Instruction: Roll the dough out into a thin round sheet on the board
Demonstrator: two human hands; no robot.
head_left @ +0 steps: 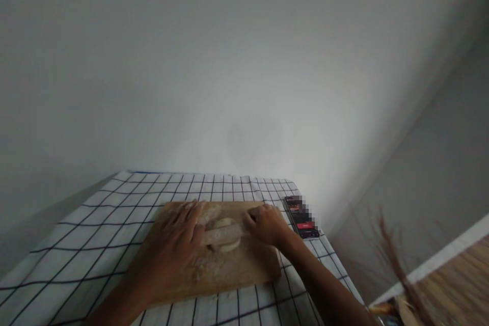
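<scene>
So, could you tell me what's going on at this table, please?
A person is rolling a piece of dough with a rolling pin on a floured wooden board. The left hand and right hand rest on the two ends of the pin, with the dough flattened beneath its middle. The board sits on a checked cloth, and a phone with a lit screen lies just right of the board.

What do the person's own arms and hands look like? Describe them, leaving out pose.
Both forearms are bare, with no sleeves in view. The left hand and right hand wear no gloves. No rings, watch or bracelets are discernible; the picture is too blurred to rule out small ones.
</scene>
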